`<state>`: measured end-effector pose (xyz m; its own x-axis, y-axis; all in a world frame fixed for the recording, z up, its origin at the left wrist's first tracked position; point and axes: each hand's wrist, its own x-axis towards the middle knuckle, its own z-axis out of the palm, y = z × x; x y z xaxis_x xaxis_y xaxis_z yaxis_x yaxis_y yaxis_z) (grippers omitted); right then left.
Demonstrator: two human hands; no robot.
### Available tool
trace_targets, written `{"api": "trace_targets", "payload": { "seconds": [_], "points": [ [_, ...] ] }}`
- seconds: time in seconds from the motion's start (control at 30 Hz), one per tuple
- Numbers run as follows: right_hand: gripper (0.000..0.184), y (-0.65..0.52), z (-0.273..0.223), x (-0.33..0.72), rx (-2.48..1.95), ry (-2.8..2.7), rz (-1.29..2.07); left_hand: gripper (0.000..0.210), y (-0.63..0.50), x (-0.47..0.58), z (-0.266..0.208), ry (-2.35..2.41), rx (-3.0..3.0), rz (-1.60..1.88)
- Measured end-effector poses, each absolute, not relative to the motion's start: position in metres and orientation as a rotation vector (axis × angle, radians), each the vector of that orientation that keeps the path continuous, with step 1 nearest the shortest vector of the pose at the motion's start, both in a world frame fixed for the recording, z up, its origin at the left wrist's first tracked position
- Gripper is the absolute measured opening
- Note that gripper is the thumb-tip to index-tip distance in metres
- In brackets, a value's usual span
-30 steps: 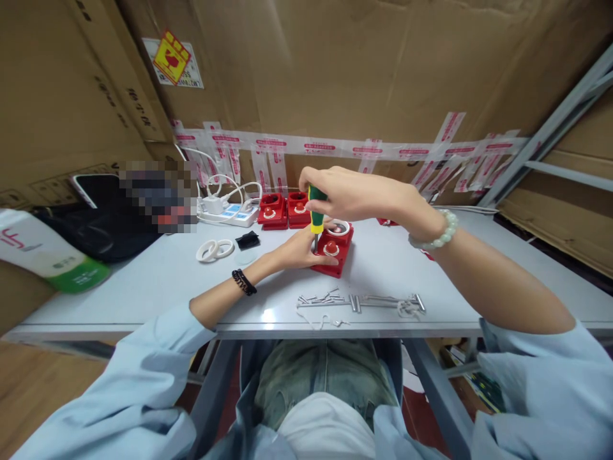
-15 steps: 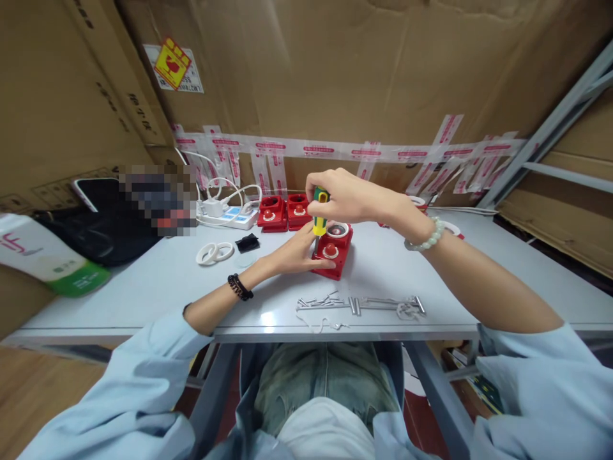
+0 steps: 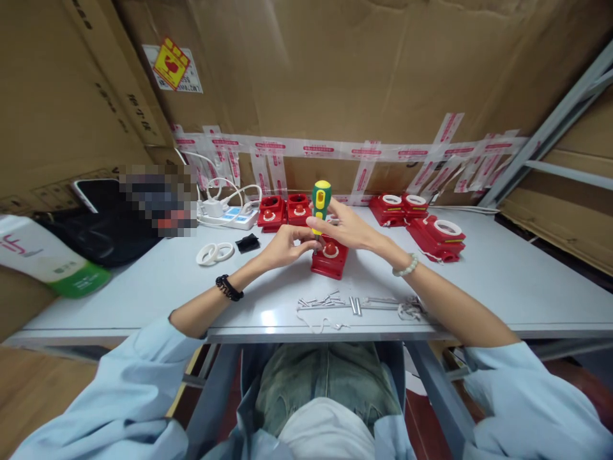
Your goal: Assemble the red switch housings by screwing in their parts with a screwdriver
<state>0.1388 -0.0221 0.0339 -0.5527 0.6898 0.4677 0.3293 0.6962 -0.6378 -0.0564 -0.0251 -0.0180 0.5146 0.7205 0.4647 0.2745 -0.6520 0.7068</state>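
A screwdriver (image 3: 321, 203) with a green and yellow handle stands upright over a red housing (image 3: 330, 265) on the table. My right hand (image 3: 348, 225) grips the lower part of the handle between thumb and fingers. Beside the blade, my left hand (image 3: 287, 248) has its thumb and fingertips pinched together at the housing's left edge; whatever is in that pinch is too small to make out. A red dome with a pale ring sits on the housing's near half, and my right hand covers most of the far half.
Closer to me lie several loose screws (image 3: 320, 299) and metal rods (image 3: 355, 306). More red housings stand behind left (image 3: 272, 214) and right (image 3: 435, 239). White rings (image 3: 214, 253), a black packet (image 3: 247, 243) and a power strip (image 3: 234, 216) are on the left.
My right hand has come down from the handle's top to its lower part, leaving the top exposed. My left hand has shifted from lying along the housing to a pinch near the blade.
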Motion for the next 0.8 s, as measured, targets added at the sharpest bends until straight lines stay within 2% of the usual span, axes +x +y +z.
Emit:
{"api": "trace_targets", "payload": {
  "seconds": [0.23, 0.5, 0.8],
  "points": [
    [0.041, -0.025, 0.006, 0.143, -0.737, -2.107, 0.854, 0.026, -0.028, -0.053, -0.015, 0.816, 2.169, 1.1],
    [0.034, -0.026, 0.001, 0.138, -0.699, -1.857, 0.807, 0.032, -0.028, -0.051, -0.015, 0.93, 2.074, 1.178],
    [0.03, -0.027, 0.005, 0.134, -0.68, -1.918, 0.818, 0.039, -0.027, -0.044, -0.02, 0.915, 1.992, 1.202]
  ]
}}
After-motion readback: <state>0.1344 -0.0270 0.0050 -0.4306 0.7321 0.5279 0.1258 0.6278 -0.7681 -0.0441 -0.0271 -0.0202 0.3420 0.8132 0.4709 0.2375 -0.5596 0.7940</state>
